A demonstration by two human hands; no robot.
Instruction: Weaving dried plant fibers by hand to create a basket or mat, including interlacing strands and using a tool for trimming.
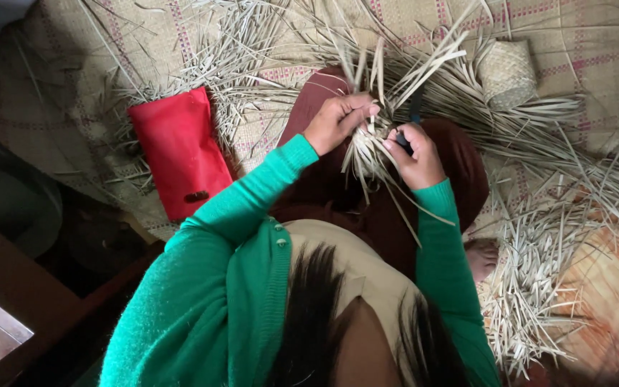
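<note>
Bundle of pale dried leaf strips (367, 147) is positioned above the lap, between both hands. Left hand (338, 120): fingers closed, pinching the strips near the top. Right hand (415, 154): fingers closed around a dark-handled tool (414, 115) (blade not discernible) just beside the bundle. A red pouch (179, 150) and small woven basket (506, 72) lie on the woven mat (596, 43) among loose strips.
</note>
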